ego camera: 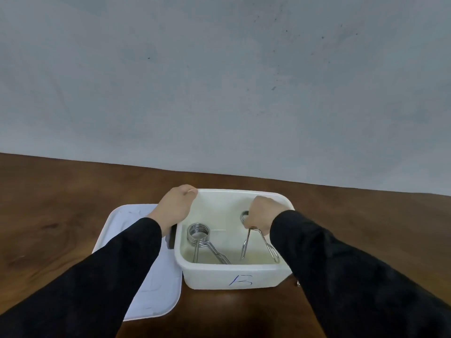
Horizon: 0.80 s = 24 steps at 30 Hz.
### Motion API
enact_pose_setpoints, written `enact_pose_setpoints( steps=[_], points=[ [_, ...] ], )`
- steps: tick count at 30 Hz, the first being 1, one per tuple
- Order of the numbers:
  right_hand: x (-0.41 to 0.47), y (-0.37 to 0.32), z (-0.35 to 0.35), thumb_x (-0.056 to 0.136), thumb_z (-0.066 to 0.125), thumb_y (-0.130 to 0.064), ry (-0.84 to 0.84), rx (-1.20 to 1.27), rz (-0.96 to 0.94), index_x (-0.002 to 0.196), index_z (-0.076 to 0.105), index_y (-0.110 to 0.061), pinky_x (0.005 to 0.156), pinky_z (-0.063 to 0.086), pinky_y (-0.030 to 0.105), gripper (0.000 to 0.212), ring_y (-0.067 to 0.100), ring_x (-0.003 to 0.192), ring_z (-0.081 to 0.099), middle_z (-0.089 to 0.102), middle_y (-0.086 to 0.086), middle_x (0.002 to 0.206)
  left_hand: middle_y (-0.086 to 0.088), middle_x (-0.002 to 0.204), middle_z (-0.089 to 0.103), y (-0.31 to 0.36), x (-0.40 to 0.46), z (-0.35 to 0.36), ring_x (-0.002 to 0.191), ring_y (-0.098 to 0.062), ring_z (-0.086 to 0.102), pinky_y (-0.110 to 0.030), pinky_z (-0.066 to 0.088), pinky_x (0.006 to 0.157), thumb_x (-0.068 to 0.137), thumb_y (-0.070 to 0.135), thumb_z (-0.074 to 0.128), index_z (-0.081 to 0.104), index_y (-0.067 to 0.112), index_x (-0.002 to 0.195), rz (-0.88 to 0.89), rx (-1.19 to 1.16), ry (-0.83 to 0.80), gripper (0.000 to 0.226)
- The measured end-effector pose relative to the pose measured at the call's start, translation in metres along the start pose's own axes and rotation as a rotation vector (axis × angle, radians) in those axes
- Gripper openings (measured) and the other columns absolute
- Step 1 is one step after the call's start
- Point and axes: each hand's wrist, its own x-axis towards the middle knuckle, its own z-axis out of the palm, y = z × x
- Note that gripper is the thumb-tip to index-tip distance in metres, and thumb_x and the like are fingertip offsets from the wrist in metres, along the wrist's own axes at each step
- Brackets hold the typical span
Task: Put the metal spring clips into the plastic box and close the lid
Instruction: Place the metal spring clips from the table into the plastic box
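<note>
Right hand [262, 212] down inside the white plastic box [234, 274], fingers curled tight around a metal spring clip [256, 242], handles trailing toward the near wall. Left hand [177, 207] draped over the far-left corner, fingertips hidden behind the rim, grip impossible to judge. Second clip [200, 236] lying inside, left half. Lid [151, 276] flat on the wooden surface [48, 215], partly covered by a black sleeve [109, 269].

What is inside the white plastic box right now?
Inside the white plastic box: one coiled metal spring clip lying free on the left, and a second spring clip gripped by the right hand, which hides most of its coil.
</note>
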Motion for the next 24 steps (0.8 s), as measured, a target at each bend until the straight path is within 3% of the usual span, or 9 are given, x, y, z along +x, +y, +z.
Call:
enact_pose_setpoints(
  steps=[3, 5, 7, 9, 12, 15, 18, 21, 24],
  points=[
    [0.014, 0.002, 0.033, 0.087, 0.054, -0.03, -0.071, 0.023, 0.091, 0.063, 0.049, -0.015, 0.064, 0.041, 0.025, 0.029, 0.022, 0.065, 0.053, 0.051, 0.0, 0.065, -0.002, 0.097, 0.063, -0.001, 0.0, 0.0, 0.083, -0.017, 0.052, -0.024, 0.038, 0.064, 0.102, 0.027, 0.039, 0.066, 0.012, 0.107, 0.001, -0.016, 0.003, 0.031],
    [0.018, 0.001, 0.043, 0.088, 0.059, -0.032, -0.143, 0.003, 0.108, 0.085, 0.06, -0.013, 0.081, 0.046, 0.033, 0.019, 0.028, 0.088, 0.058, 0.058, 0.003, 0.086, -0.005, 0.103, 0.065, -0.001, 0.001, -0.001, 0.09, -0.019, 0.054, -0.026, 0.039, 0.067, 0.102, 0.025, 0.039, 0.066, 0.01, 0.11, 0.008, -0.004, 0.005, 0.032],
    [0.023, 0.002, 0.048, 0.088, 0.064, -0.033, -0.177, -0.014, 0.093, 0.112, 0.065, -0.014, 0.092, 0.045, 0.038, 0.031, 0.03, 0.102, 0.057, 0.06, 0.007, 0.105, -0.006, 0.108, 0.066, -0.001, 0.001, -0.001, 0.094, -0.02, 0.055, -0.028, 0.039, 0.072, 0.102, 0.025, 0.038, 0.065, 0.01, 0.114, 0.003, 0.005, 0.003, 0.033],
    [0.023, 0.001, 0.048, 0.087, 0.066, -0.035, -0.178, -0.001, 0.091, 0.115, 0.064, -0.015, 0.092, 0.045, 0.038, 0.035, 0.029, 0.095, 0.054, 0.058, 0.007, 0.104, -0.005, 0.111, 0.066, -0.003, 0.002, -0.001, 0.095, -0.02, 0.055, -0.029, 0.038, 0.074, 0.102, 0.027, 0.038, 0.065, 0.011, 0.116, -0.011, 0.006, 0.0, 0.034],
    [0.016, 0.005, 0.023, 0.089, 0.056, -0.043, -0.092, 0.027, 0.045, 0.1, 0.064, -0.014, 0.085, 0.046, 0.034, 0.032, 0.026, 0.091, 0.062, 0.065, 0.002, 0.096, -0.006, 0.112, 0.066, -0.004, 0.003, -0.002, 0.099, -0.022, 0.057, -0.029, 0.038, 0.077, 0.102, 0.028, 0.039, 0.065, 0.011, 0.117, -0.002, 0.019, 0.0, 0.034],
    [0.004, 0.033, -0.024, 0.094, 0.052, -0.043, 0.166, 0.569, 0.094, 0.087, 0.069, -0.004, 0.071, 0.058, 0.039, 0.043, 0.023, 0.054, 0.065, 0.074, 0.014, 0.075, -0.005, 0.111, 0.066, -0.002, 0.002, -0.001, 0.101, -0.022, 0.057, -0.029, 0.039, 0.074, 0.102, 0.028, 0.039, 0.065, 0.011, 0.117, 0.01, 0.032, 0.004, 0.034],
    [-0.011, 0.092, -0.047, 0.096, 0.052, -0.04, 0.415, 0.686, 0.178, 0.077, 0.066, -0.006, 0.062, 0.056, 0.038, 0.041, 0.023, 0.049, 0.057, 0.067, 0.012, 0.066, -0.005, 0.112, 0.066, -0.003, 0.003, -0.001, 0.101, -0.022, 0.057, -0.029, 0.038, 0.075, 0.102, 0.028, 0.039, 0.066, 0.012, 0.117, 0.006, 0.038, 0.015, 0.034],
    [-0.026, 0.131, -0.027, 0.097, 0.055, -0.038, 0.167, 0.492, 0.272, 0.087, 0.067, -0.012, 0.061, 0.058, 0.036, 0.03, 0.02, 0.054, 0.059, 0.068, 0.007, 0.075, -0.004, 0.114, 0.066, -0.004, 0.005, 0.0, 0.103, -0.022, 0.057, -0.03, 0.037, 0.081, 0.102, 0.029, 0.04, 0.065, 0.014, 0.119, 0.002, 0.061, 0.029, 0.034],
    [-0.032, 0.134, 0.014, 0.097, 0.057, -0.025, -0.125, 0.354, 0.304, 0.102, 0.071, -0.008, 0.058, 0.049, 0.024, 0.022, 0.014, 0.06, 0.056, 0.066, 0.003, 0.076, -0.002, 0.114, 0.067, -0.006, 0.006, 0.001, 0.104, -0.022, 0.057, -0.031, 0.039, 0.082, 0.101, 0.031, 0.04, 0.066, 0.016, 0.118, 0.003, 0.068, 0.029, 0.034]
  ],
)
